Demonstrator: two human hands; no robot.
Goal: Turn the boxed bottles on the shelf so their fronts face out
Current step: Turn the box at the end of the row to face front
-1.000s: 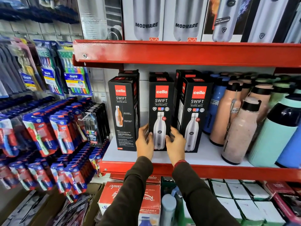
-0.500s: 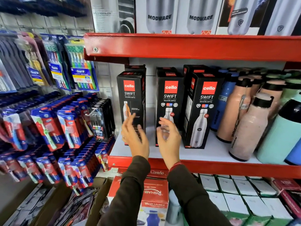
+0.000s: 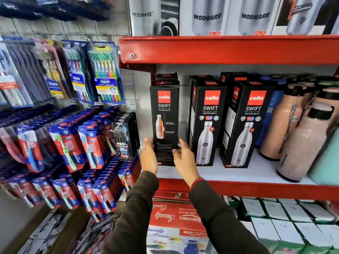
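Three black "cello SWIFT" bottle boxes stand in a row on the white shelf with the red front lip (image 3: 256, 189). The left box (image 3: 164, 114) shows a narrow panel with a small orange bottle picture and fine print. The middle box (image 3: 209, 125) and the right box (image 3: 251, 129) show a large silver bottle picture facing out. More black boxes stand behind them, mostly hidden. My left hand (image 3: 149, 158) presses the left box's lower left edge. My right hand (image 3: 183, 160) has its fingers on that box's lower right edge.
Loose pink bottles (image 3: 304, 143) and a teal bottle (image 3: 328, 162) crowd the shelf's right side. The red upper shelf (image 3: 229, 50) carries Modware boxes (image 3: 207, 17). Toothbrush packs (image 3: 82, 143) hang on pegs to the left. Boxed goods (image 3: 176, 226) sit on the level below.
Both hands left the middle box, which now faces front, and moved left onto the left box. The view has shifted left and closer.
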